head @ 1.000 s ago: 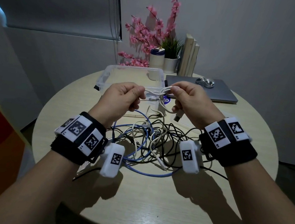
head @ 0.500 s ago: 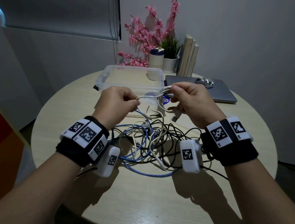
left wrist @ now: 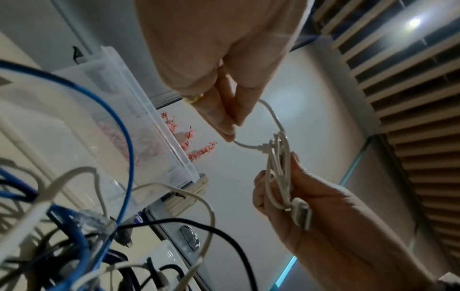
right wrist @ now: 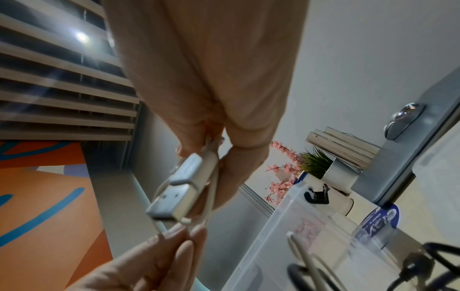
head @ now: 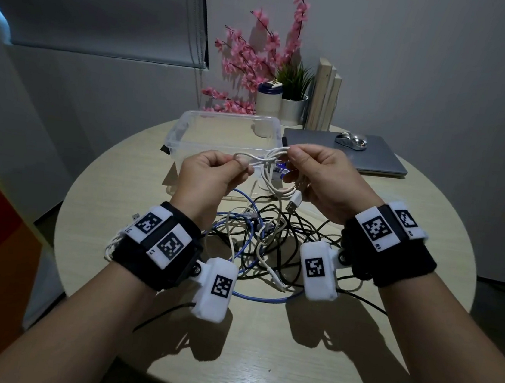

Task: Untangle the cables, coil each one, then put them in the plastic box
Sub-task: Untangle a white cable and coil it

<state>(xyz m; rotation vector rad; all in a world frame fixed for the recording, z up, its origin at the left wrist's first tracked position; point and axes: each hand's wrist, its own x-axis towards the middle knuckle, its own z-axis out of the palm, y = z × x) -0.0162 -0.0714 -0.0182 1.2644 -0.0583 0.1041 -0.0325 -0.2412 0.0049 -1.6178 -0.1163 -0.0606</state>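
Both hands work a white USB cable [head: 273, 178] above the table, in front of the clear plastic box [head: 186, 127]. My right hand [head: 293, 157] grips its coiled loops [left wrist: 278, 167], and the metal USB plug [head: 294, 204] hangs below the fist. In the right wrist view that plug [right wrist: 174, 193] sticks out toward the camera. My left hand [head: 242, 162] pinches the cable's free end [left wrist: 248, 145] between thumb and fingertips [left wrist: 227, 128], a short loop away from the coil. Blue, black and white cables [head: 258, 242] lie tangled on the table under the hands.
A closed grey laptop [head: 374, 161] with a silver mouse [head: 351, 139] on it lies at the back right. Behind the box stand pink flowers [head: 256, 59], a white jar [head: 268, 100], a potted plant [head: 293, 101] and books [head: 325, 95]. The round table [head: 258, 349] ends close in front.
My left hand drew the white cable's free end down and left, then came back up toward the coil. My right hand stayed almost still with the coil.
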